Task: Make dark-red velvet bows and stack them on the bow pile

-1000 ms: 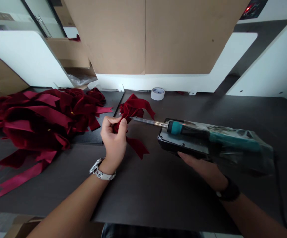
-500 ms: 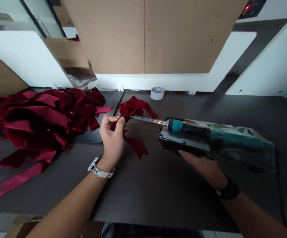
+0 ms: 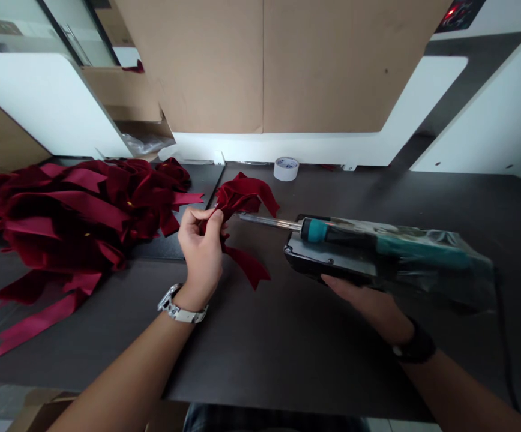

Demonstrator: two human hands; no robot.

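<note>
A dark red bow [image 3: 241,195] is lying just past the middle of the bench [image 3: 287,348], nearer the back edge than the front, with one notched tail [image 3: 249,267] pointing toward the right edge. It is looking like velvet, so it is probably feeling light, soft and floppy, gripping well against skin rather than slipping, and its loops are likely flattening under a hard squeeze. The gathered part near the centre is seeming the best place for a hold; a loose tail would only be swinging the rest about.

The left hand [image 3: 201,252] is pinching the bow's near side between thumb and fingers. Just right of that pinch, a thin metal tip [image 3: 269,221] is pointing at the bow; whether it is touching cannot be told. The tip is belonging to a bulky tool [image 3: 355,240] partly wrapped in clear film, which is probably heavier and stiffer than the bow. The right hand [image 3: 364,300] is holding it from below, with most fingers hidden underneath.

Toward the left edge, a pile of red ribbon [image 3: 75,204] is partly covering a dark mat [image 3: 204,180]. A tape roll [image 3: 286,169] is sitting by the back edge, and a cord [image 3: 503,342] is running down near the right edge.
</note>
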